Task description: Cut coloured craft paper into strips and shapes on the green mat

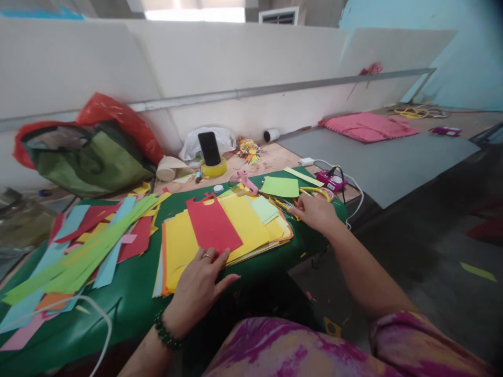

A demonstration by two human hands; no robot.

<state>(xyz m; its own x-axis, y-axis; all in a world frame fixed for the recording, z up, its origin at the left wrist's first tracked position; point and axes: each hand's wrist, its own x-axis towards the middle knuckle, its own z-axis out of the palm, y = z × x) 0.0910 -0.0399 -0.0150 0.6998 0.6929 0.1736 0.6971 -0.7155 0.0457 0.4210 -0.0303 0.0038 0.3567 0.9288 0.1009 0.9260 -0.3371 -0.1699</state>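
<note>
My left hand (200, 280) rests its fingertips on the near edge of a red paper sheet (214, 222), thumb spread out. Cutouts notch the red sheet's far end. Beneath it lies a stack of yellow paper (251, 222) with other colours at its edges. My right hand (317, 212) is at the right of the stack, fingers closed around the orange part of a pair of scissors (297, 203); the grip is partly hidden. Yellow handles (316, 191) show just behind that hand. A light green sheet (280, 186) lies beyond it, beside a pink glue gun (247, 181).
Coloured paper strips (90, 246) cover the left of the green tabletop (129, 309). Behind are a green bag (90, 159), a phone (209, 148) propped on a yellow tape roll (214, 167), and a ribbon rosette (250, 150). A purple power socket (331, 180) with cables stands right.
</note>
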